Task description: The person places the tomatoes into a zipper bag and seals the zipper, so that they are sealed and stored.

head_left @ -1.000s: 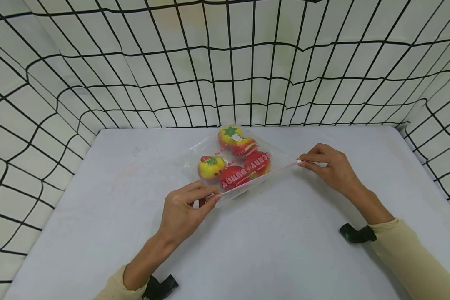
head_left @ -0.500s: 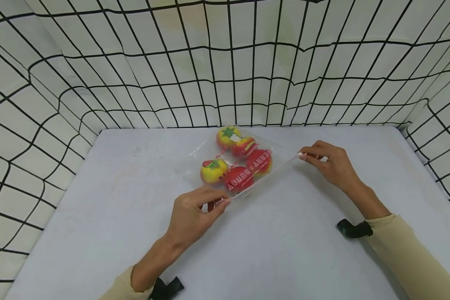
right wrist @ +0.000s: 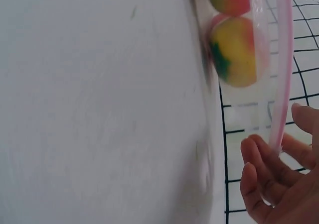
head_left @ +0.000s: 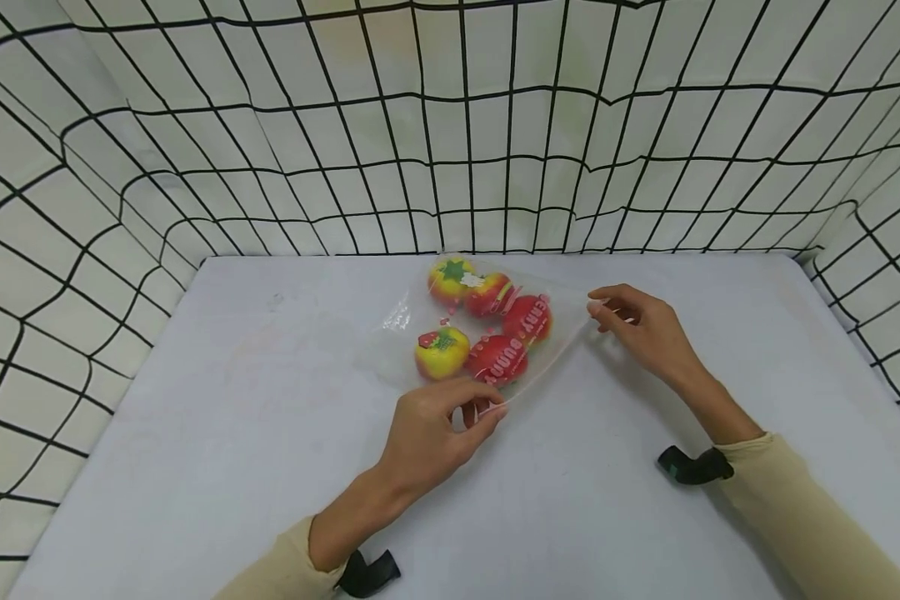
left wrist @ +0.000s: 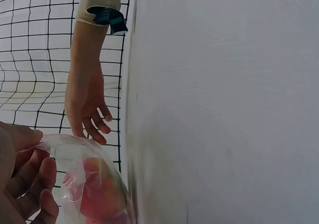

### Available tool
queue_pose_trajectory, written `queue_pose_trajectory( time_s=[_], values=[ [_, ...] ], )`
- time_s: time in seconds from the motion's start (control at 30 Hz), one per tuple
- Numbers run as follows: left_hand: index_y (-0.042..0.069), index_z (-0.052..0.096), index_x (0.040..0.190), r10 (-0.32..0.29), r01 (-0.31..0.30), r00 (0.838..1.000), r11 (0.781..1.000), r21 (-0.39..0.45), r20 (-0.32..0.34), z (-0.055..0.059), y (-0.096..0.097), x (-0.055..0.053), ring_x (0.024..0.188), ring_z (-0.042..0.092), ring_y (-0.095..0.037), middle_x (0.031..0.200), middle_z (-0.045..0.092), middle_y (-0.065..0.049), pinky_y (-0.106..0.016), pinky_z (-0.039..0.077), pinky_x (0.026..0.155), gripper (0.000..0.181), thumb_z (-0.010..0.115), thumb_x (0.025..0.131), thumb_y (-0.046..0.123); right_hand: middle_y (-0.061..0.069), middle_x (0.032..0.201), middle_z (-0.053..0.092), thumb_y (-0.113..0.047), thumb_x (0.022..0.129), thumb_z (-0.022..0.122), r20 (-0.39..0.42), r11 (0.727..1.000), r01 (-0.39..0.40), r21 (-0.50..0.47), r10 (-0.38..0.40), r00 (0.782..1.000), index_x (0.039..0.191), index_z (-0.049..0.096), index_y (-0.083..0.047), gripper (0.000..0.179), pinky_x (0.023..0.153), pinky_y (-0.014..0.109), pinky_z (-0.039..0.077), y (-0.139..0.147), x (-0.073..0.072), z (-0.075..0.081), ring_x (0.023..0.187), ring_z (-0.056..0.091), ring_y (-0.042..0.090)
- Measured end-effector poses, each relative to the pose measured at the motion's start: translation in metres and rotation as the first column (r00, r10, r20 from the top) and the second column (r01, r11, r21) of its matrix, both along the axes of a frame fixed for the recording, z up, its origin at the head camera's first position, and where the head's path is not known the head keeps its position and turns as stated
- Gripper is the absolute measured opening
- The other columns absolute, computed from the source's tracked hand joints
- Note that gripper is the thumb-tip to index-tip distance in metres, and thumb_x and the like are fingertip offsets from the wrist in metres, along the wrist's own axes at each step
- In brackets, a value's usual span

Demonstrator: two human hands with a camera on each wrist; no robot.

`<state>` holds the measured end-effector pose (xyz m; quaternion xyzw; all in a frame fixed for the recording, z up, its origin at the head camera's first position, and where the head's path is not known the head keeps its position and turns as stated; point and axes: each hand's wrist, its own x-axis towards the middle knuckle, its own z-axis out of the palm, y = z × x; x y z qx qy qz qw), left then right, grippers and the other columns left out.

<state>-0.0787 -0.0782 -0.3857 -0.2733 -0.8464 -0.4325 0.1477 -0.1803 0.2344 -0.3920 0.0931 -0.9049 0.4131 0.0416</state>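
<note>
A clear plastic zip bag (head_left: 543, 354) with red printing lies towards the back of the white table. Inside are several round yellow-and-red toy fruits (head_left: 441, 353), some with green leaf shapes on top. My left hand (head_left: 435, 425) pinches the near corner of the bag's mouth between thumb and fingers. At the far right corner is my right hand (head_left: 645, 329). The right wrist view shows its thumb standing away from the pink zip strip (right wrist: 284, 74), whose end lies by the loosely bent fingers. Red print covers part of the fruits in the head view.
Black netting (head_left: 468, 158) hangs before a pale wall behind the white table (head_left: 232, 417) and along both sides. The bag's far corner sits near the table's back edge. Black devices (head_left: 693, 465) are strapped at both sleeve cuffs.
My left hand has moved right and slightly nearer with its corner, turning the bag's mouth steeper. The right hand has moved a little left and back, and its pinch on the corner has loosened.
</note>
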Motion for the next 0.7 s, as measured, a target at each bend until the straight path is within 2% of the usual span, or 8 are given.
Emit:
queue_pose_trajectory(
  time_s=[0.2,0.3,0.43,0.53,0.63,0.7],
  values=[
    [0.016,0.078,0.103,-0.02,0.021,1.0,0.999,-0.038,0.018,0.001,0.012,-0.002,0.074,0.063,-0.005,0.087,0.076,0.006,-0.025,0.059,0.065,0.021,0.087,0.085,0.019,0.011,0.105,0.073,-0.044,0.099,0.07,0.116,0.997,0.037,-0.063,-0.029,0.993,0.133,0.067,-0.015,0.046,0.069,0.023,0.054,-0.01,0.004,0.002,0.089,0.072,0.017],
    [0.016,0.079,0.107,-0.039,0.041,0.999,0.998,-0.046,0.033,0.001,0.013,-0.003,0.077,0.064,-0.006,0.089,0.076,0.006,-0.027,0.061,0.068,0.025,0.088,0.084,0.021,0.014,0.11,0.07,-0.036,0.098,0.073,0.154,0.994,0.047,-0.102,-0.03,0.988,0.136,0.065,-0.01,0.047,0.069,0.023,0.057,-0.013,0.005,0.002,0.086,0.072,0.011],
    [0.015,0.077,0.112,-0.051,0.054,0.998,0.996,-0.068,0.044,0.002,0.01,-0.007,0.086,0.067,-0.009,0.096,0.076,0.006,-0.029,0.063,0.077,0.034,0.088,0.084,0.03,0.019,0.115,0.069,-0.023,0.098,0.074,0.148,0.99,0.066,-0.127,-0.047,0.988,0.138,0.063,-0.006,0.045,0.067,0.02,0.055,-0.013,0.005,0.0,0.08,0.069,0.001],
    [0.017,0.076,0.114,-0.024,0.027,0.999,0.996,-0.085,0.036,0.004,0.003,-0.015,0.097,0.068,-0.011,0.104,0.075,0.007,-0.03,0.062,0.086,0.037,0.087,0.084,0.037,0.022,0.118,0.07,-0.019,0.098,0.074,0.142,0.988,0.08,-0.136,-0.06,0.988,0.139,0.061,-0.004,0.045,0.066,0.017,0.052,-0.01,0.002,-0.001,0.078,0.066,-0.006],
    [0.02,0.077,0.115,0.046,-0.043,0.999,0.991,-0.128,0.023,0.007,-0.005,-0.026,0.111,0.066,-0.014,0.115,0.074,0.006,-0.034,0.059,0.096,0.037,0.086,0.084,0.038,0.024,0.121,0.07,-0.017,0.098,0.073,0.138,0.985,0.089,-0.146,-0.069,0.988,0.139,0.06,-0.003,0.045,0.067,0.014,0.053,-0.008,-0.001,-0.002,0.079,0.064,-0.01],
    [0.02,0.077,0.117,0.092,-0.087,0.996,0.979,-0.183,0.022,0.009,-0.011,-0.033,0.12,0.062,-0.017,0.123,0.072,0.003,-0.041,0.056,0.102,0.038,0.086,0.084,0.037,0.025,0.123,0.07,-0.016,0.098,0.073,0.134,0.984,0.095,-0.153,-0.075,0.988,0.139,0.06,-0.002,0.045,0.067,0.013,0.053,-0.006,-0.004,-0.004,0.08,0.063,-0.012]
  ],
)
